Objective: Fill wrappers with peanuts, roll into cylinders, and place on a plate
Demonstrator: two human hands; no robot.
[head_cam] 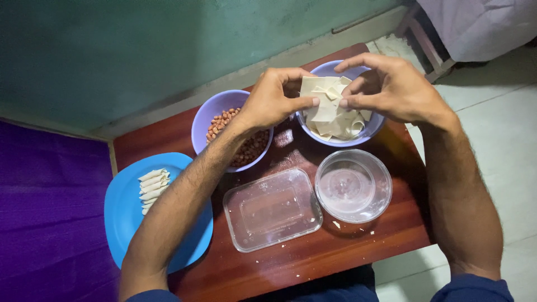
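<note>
Small red-brown wooden table (pixel 358 246) set against a green wall (pixel 140 50); person seated at the near edge, both forearms reaching to the far side.

Left hand (pixel 271 103): raised over the gap between two lilac bowls, fingers curled, thumb and forefinger closed on the left edge of a pale square dough wrapper (pixel 320 94). Right hand (pixel 391 86): opposite it, thumb and forefinger pinched on the right edge of the same wrapper, remaining fingers arched over the top. The wrapper hangs between the two hands, directly above the far-right bowl — whether it touches the stack beneath cannot be told.

Far-right lilac bowl (pixel 366 134): holds a loose stack of similar pale wrappers (pixel 335 126), some curled at the edges. Left of it, a second lilac bowl (pixel 210 114) with red-skinned peanuts (pixel 226 120); the left forearm crosses its near rim.

Near right: round clear container (pixel 353 186), seemingly holding clear liquid. Just left of it, a clear rectangular plastic lid or tray (pixel 272 209), lying flat. The two sit close together, apparently not touching.

Near left: blue plate (pixel 126 223) overhanging the table edge, carrying a short row of rolled wrappers (pixel 152 187) laid side by side — the left forearm passes over the plate's right part.

Pale crumbs (pixel 337 225) scattered on the wood by the round container. Purple cloth (pixel 50 212) at far left; pale tiled floor (pixel 503 145) at right.
</note>
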